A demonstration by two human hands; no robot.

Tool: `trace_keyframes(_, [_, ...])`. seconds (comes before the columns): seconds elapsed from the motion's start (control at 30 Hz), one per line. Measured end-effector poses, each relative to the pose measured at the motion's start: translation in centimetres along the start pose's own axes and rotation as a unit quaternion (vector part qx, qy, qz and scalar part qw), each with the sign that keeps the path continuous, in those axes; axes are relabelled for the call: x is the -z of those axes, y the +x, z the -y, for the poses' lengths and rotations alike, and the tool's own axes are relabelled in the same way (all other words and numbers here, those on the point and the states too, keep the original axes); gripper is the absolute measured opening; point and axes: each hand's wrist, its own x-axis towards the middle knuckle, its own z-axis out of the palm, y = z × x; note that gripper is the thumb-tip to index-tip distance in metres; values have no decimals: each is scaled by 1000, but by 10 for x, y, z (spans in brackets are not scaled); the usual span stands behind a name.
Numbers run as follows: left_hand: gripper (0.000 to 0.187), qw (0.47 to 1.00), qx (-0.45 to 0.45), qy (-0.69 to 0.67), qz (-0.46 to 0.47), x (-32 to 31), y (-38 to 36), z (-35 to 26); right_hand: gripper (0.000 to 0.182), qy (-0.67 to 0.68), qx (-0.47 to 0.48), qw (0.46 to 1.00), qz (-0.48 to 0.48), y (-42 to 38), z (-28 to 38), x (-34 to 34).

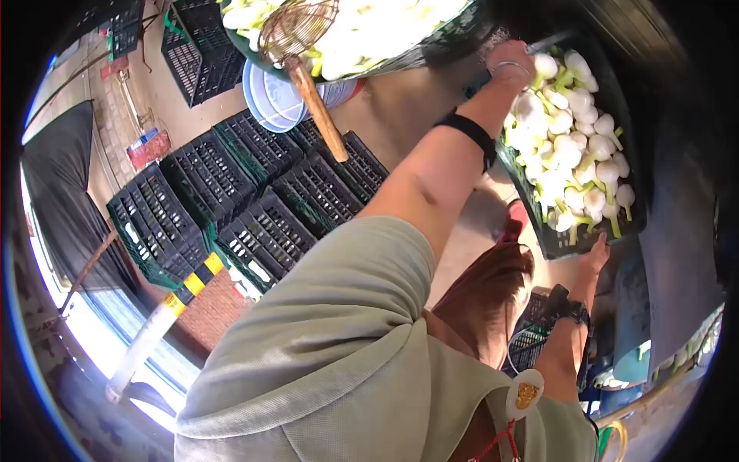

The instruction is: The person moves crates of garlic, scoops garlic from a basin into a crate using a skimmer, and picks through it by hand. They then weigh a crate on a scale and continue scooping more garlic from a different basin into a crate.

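Note:
A dark plastic crate (550, 240) full of white bulbs (570, 154) with short green stems is at the right, tilted in the view. My left hand (509, 61) is at the crate's upper left end, its fingers mostly hidden behind the wrist and the rim. At the crate's lower end, my right hand (596, 252) is closed on the rim, with a black watch on that wrist. A black band circles my left forearm.
A large tub (431, 46) of white pieces stands at the top, with a wooden-handled wire strainer (319, 104) over its edge. Below it are light blue buckets (269, 100). Black crates (208, 173) stand at the left, near a yellow-and-black striped pole (192, 285).

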Motion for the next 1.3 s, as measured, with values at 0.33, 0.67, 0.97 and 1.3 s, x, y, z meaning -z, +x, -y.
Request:
trace_keyframes(0.33, [34,996,24,-81,-22,63,-228,31,17,90,-9,992,89,-60,29,102])
trace_keyframes(0.67, [36,949,65,-297,-81,168,-523,83,23,-107,162,959,205,-255,163,143])
trace_keyframes(0.97, [15,795,56,-583,-160,271,-647,233,30,-122,419,877,203,-545,191,84])
trace_keyframes(1.3, [41,671,173,-623,-362,381,-813,416,29,-197,334,752,533,-745,108,-68])
